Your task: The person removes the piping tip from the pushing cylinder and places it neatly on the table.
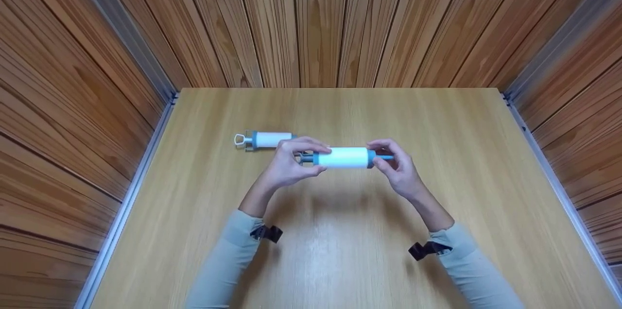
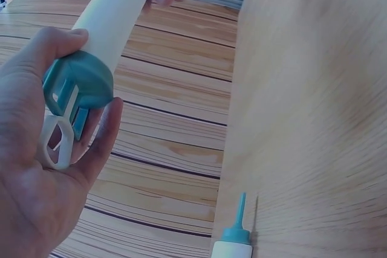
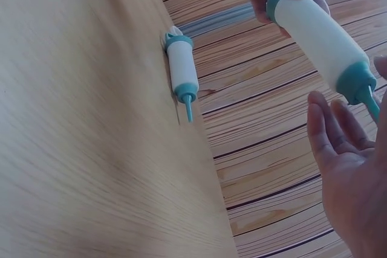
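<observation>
A large icing syringe (image 1: 346, 157) with a white barrel, teal end caps and a thin teal nozzle is held level above the table. My left hand (image 1: 291, 163) grips its plunger end, thumb and fingers on opposite sides of the teal cap. The white plunger loop (image 2: 57, 143) sits close against that palm. Around the nozzle end is my right hand (image 1: 401, 170), its thumb and fingers spread to either side of the teal collar (image 3: 355, 81). Behind the left hand, a second icing syringe (image 1: 273, 139) lies on the table, its nozzle hidden by that hand in the head view.
The light wooden table (image 1: 340, 250) is bordered by metal rails (image 1: 131, 192) at its sides. Wood-plank walls (image 1: 316, 22) rise at the back, left and right. Dark straps with small black blocks (image 1: 273, 234) sit on both wrists.
</observation>
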Action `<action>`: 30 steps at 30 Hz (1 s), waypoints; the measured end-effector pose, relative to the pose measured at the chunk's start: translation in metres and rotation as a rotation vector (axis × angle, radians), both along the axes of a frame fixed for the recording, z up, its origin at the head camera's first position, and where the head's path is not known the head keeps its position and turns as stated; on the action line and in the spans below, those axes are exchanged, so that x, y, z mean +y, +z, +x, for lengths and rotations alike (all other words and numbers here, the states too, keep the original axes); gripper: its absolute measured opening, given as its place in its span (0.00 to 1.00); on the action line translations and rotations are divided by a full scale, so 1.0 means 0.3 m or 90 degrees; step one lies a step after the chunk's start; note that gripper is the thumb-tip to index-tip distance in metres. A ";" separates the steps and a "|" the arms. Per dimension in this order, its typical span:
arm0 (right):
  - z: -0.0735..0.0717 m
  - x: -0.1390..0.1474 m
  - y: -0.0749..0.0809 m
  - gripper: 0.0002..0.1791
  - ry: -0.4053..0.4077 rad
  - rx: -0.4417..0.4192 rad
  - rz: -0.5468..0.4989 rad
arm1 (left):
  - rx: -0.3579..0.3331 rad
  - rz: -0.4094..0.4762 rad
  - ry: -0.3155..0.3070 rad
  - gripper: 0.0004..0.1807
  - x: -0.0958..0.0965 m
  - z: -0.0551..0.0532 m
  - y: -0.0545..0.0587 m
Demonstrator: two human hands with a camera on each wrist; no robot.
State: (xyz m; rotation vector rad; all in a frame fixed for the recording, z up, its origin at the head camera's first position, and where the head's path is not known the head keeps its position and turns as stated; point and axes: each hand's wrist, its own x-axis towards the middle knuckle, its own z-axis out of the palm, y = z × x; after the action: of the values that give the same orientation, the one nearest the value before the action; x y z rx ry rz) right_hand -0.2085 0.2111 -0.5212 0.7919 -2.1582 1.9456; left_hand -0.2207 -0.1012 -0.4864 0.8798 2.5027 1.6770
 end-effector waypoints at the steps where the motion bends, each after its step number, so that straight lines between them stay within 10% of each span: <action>1: 0.000 0.000 0.003 0.17 -0.001 -0.006 0.004 | 0.006 -0.004 0.000 0.19 0.001 0.001 0.002; 30: 0.014 0.011 -0.007 0.16 0.055 0.001 -0.039 | 0.002 -0.004 -0.005 0.18 0.008 0.014 -0.003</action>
State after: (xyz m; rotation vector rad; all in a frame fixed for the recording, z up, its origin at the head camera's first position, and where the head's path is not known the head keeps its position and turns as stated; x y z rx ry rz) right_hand -0.2045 0.2143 -0.5232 0.8907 -2.0850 2.0406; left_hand -0.2165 -0.0989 -0.4874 0.8921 2.5015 1.6654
